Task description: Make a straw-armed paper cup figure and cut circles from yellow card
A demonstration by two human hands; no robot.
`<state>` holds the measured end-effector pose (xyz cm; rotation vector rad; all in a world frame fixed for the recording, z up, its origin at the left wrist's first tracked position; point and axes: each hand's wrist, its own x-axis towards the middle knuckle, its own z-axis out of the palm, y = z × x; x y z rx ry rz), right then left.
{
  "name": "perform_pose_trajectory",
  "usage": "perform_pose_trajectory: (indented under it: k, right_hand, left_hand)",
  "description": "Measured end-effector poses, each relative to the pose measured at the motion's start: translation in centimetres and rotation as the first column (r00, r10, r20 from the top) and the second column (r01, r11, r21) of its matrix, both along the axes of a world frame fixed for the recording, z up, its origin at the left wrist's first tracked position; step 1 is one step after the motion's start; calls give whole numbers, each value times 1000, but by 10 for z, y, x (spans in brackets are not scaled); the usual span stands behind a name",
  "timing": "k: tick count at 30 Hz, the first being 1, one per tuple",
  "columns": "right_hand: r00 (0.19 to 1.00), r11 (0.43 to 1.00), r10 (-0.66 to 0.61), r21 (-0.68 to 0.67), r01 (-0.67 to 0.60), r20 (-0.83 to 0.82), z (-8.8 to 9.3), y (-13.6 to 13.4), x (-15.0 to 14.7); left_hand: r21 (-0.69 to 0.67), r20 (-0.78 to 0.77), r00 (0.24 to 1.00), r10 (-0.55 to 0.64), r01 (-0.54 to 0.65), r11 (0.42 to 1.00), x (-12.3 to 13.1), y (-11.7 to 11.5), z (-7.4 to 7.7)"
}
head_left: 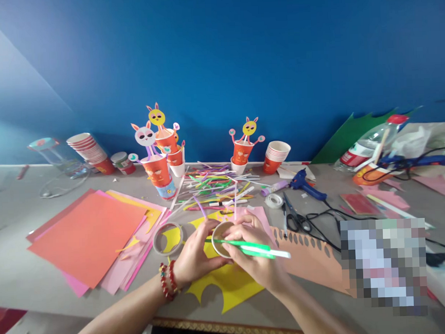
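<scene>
My left hand [194,253] is wrapped around a paper cup [216,235], tilted so that its pale opening faces me. Two thin sticks, a purple one [200,206] and a paler one [235,200], stand up beyond the cup; where they meet it is hidden. Pinched in my right hand [252,244] is a slim green pen-like tool [256,248] with a whitish end, its thin part crossing the cup's mouth. Right-hand fingertips also reach the cup's rim. Beneath both hands lies yellow paper [226,288] with round cut-outs.
Left of my hands are a tape roll [154,242] and stacked coloured paper [89,235]. Behind lie many pipe cleaners [208,179] and cups with animal faces [155,169]. Scissors [296,218], a blue glue gun [307,186] with its cord and a bottle [367,140] are right.
</scene>
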<state>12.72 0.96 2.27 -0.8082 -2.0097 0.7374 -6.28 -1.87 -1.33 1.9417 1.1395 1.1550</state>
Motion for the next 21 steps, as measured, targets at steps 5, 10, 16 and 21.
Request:
perform_pose_trajectory:
  k: [5, 10, 16, 21]
  right_hand:
    - [997, 997, 54, -44, -56, -53, 1, 6, 9]
    - [995, 1000, 15, 8, -14, -102, 2, 10, 14]
    - [994, 995, 2, -101, -14, -110, -7, 12, 16]
    - [989, 982, 11, -183, -38, -146, -7, 14, 17]
  left_hand:
    - [9, 37, 998, 58, -59, 998, -1, 1, -3]
    - [19, 56, 996, 67, -68, 998, -5, 1, -6]
    - [18, 41, 998, -56, 55, 998, -7, 0, 0]
    - [30, 84, 989, -121, 119, 992, -6, 0, 3]
